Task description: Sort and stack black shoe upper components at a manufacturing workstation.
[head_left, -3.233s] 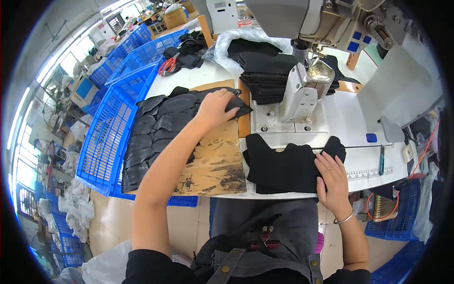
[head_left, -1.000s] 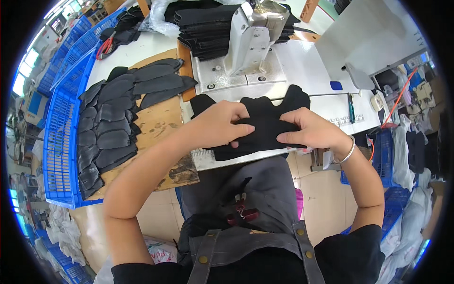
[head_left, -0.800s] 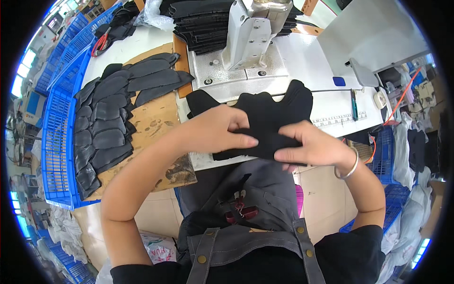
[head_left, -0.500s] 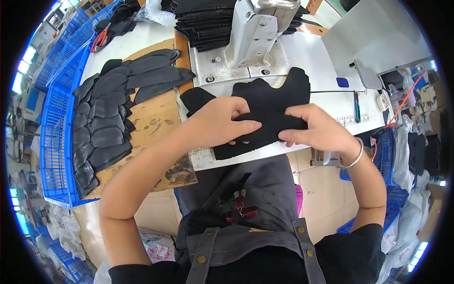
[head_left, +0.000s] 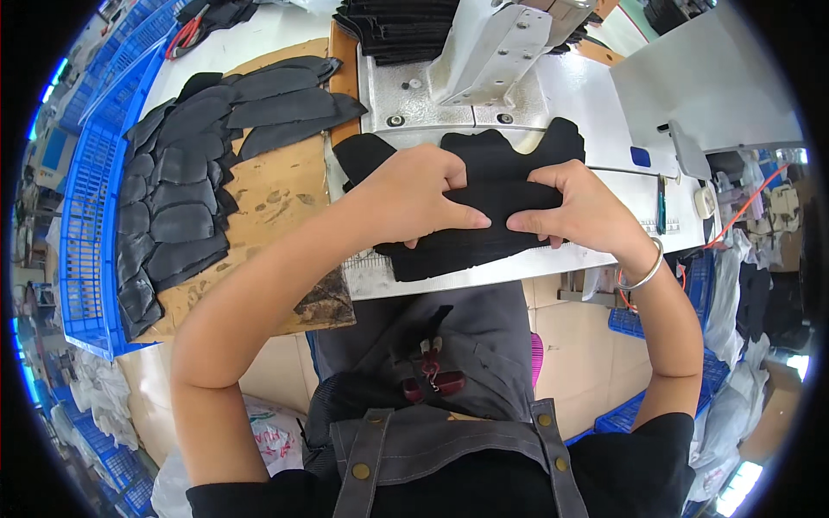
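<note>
A black fabric piece [head_left: 492, 205] spans the space between my two hands, a little above the table's front edge. My left hand [head_left: 425, 192] pinches its left part, thumb on top and most fingers tucked out of sight behind. On the other side my right hand [head_left: 580, 205], with a bangle on the wrist, grips it the same way. The two thumb tips point at each other, close together. Larger black cut pieces [head_left: 553, 148] with a wavy upper edge lie behind and under it. Another rounded black piece [head_left: 361, 154] shows beyond my left wrist.
A white machine arm [head_left: 488, 56] rises behind the fabric. Overlapping dark curved pieces [head_left: 186, 173] cover cardboard [head_left: 276, 203] at left, beside a blue basket [head_left: 91, 250]. Stacked black fabric [head_left: 393, 30] stands at the back. At right lie a teal pen-like tool [head_left: 661, 207] and a white roll [head_left: 704, 203].
My thumbs have come slightly closer together on the fabric, and its held part sits more level. The whole view has shifted a little.
</note>
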`<state>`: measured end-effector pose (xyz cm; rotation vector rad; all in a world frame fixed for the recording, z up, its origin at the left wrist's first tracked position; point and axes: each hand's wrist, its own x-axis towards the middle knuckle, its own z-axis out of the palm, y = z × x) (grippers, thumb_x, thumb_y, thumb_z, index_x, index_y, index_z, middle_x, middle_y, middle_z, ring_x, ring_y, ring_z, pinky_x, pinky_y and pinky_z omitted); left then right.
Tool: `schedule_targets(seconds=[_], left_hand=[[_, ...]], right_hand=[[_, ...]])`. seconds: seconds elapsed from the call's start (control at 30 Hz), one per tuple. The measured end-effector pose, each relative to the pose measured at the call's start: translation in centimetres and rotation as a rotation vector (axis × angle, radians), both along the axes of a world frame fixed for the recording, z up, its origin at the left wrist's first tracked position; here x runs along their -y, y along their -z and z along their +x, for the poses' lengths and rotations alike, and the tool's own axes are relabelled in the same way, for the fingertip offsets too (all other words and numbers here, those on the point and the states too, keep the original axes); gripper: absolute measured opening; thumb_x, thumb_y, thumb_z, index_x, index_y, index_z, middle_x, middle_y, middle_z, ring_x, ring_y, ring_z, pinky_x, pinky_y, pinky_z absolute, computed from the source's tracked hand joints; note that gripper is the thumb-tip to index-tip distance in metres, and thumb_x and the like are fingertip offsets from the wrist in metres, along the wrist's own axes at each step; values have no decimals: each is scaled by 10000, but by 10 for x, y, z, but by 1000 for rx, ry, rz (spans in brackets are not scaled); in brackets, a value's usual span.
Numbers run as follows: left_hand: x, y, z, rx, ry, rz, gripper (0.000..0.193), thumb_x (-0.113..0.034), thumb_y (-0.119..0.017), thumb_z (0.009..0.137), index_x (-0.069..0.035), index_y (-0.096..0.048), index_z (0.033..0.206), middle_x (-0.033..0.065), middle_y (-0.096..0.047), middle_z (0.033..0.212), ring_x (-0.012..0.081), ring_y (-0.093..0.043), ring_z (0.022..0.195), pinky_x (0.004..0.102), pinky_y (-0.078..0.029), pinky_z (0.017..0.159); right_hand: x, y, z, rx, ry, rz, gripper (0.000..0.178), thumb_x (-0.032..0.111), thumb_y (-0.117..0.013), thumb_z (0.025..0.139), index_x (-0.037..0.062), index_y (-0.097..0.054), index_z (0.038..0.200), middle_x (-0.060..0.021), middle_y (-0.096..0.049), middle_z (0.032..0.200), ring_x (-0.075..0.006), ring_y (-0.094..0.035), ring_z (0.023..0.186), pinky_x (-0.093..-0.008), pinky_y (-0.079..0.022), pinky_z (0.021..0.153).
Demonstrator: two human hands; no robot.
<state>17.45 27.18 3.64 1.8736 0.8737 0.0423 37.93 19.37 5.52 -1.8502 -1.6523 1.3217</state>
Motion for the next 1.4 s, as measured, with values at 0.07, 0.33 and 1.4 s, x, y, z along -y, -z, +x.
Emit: schedule_targets(seconds=[0.07, 0.33, 1.4], left_hand=[[2, 1, -1, 22, -13, 15, 447, -330, -796, 730, 3, -497, 715, -27, -314, 514, 73, -365, 394, 251, -361, 340], [1, 4, -3, 65, 21, 39, 426, -302, -789, 741, 5, -493, 732, -17, -319, 515, 72, -356, 407, 253, -355, 341], [-4, -1, -27, -49, 126, 347, 326, -304, -752, 742, 2, -646, 779, 130, -660, 734, 261, -653, 716, 341, -499, 650]], right_hand=[[-1, 0, 0, 30, 3, -9, 313, 189, -776, 741, -62, -589, 741, -85, -586, 565, -104, -556, 459, -231, -443, 437], [-1, -2, -5, 22, 58, -3, 325, 163, -810, 705, -81, -611, 784, -53, -566, 546, -75, -515, 438, -211, -402, 395], [-18, -15, -24, 368, -118, -24, 412, 242, -810, 642, -109, -598, 691, -140, -589, 521, -171, -621, 447, -267, -493, 444]])
